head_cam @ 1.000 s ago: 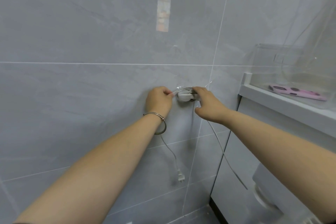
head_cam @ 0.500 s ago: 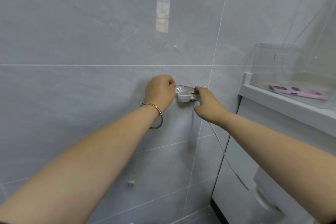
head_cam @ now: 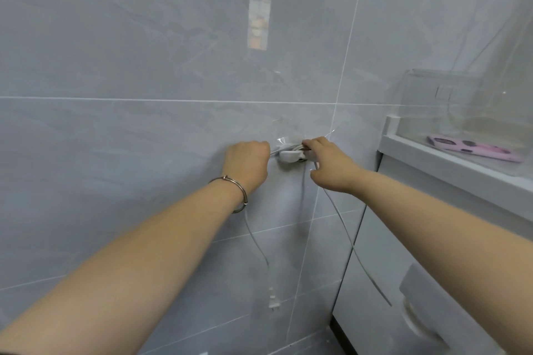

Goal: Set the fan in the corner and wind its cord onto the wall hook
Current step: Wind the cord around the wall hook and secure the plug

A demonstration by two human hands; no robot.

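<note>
Clear box (head_cam: 427, 112) on the right shelf (head_cam: 432, 166) holds a pink spotted item (head_cam: 473, 148). Cord (head_cam: 257, 242) is looped on the white wall hook (head_cam: 291, 156), mid wall. Left hand (head_cam: 248, 161) is fisted round the cord left of the hook; right hand (head_cam: 331, 164) pinches the cord at the hook. Plug (head_cam: 273, 301) dangles below.

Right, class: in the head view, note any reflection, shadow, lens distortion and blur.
Head view: the glossy wall tile mirrors a bright window strip at top centre; soft light leaves only a faint shadow under the wall hook; wide-angle stretch swells the left forearm; the hanging plug looks slightly soft.
</note>
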